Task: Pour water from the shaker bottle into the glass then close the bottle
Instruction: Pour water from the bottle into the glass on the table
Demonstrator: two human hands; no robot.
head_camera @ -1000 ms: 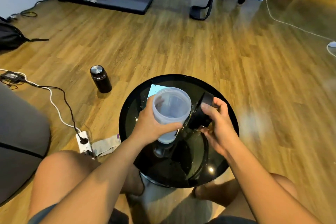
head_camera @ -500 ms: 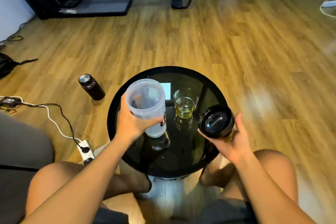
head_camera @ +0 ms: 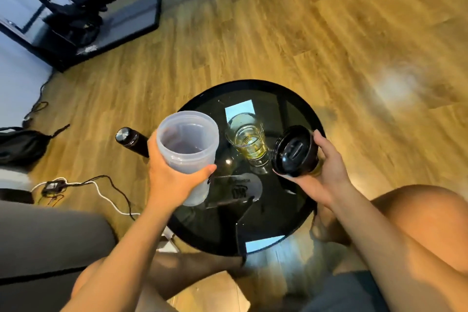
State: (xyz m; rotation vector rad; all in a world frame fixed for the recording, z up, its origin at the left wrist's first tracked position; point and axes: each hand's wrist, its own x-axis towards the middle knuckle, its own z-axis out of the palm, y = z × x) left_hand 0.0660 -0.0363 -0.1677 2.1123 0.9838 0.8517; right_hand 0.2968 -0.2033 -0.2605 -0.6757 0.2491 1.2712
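My left hand (head_camera: 169,180) grips the translucent shaker bottle (head_camera: 188,144), held upright and lidless above the left side of the round black glass table (head_camera: 286,213). A little water shows inside it. My right hand (head_camera: 326,172) holds the black screw lid (head_camera: 295,151) on the right, tilted, apart from the bottle. Between the two stands a clear drinking glass (head_camera: 249,139) with some yellowish liquid in its bottom.
A black flask (head_camera: 131,140) with a metal cap stands on the wooden floor left of the table. Cables and a power strip (head_camera: 53,185) lie further left, beside a grey cushion (head_camera: 50,243). My bare knees flank the table. A black exercise machine (head_camera: 83,15) stands at the back.
The lid has come off the bottle and my right hand has carried it to the right. The glass, hidden a second ago, now shows between my hands. The camera has tilted.
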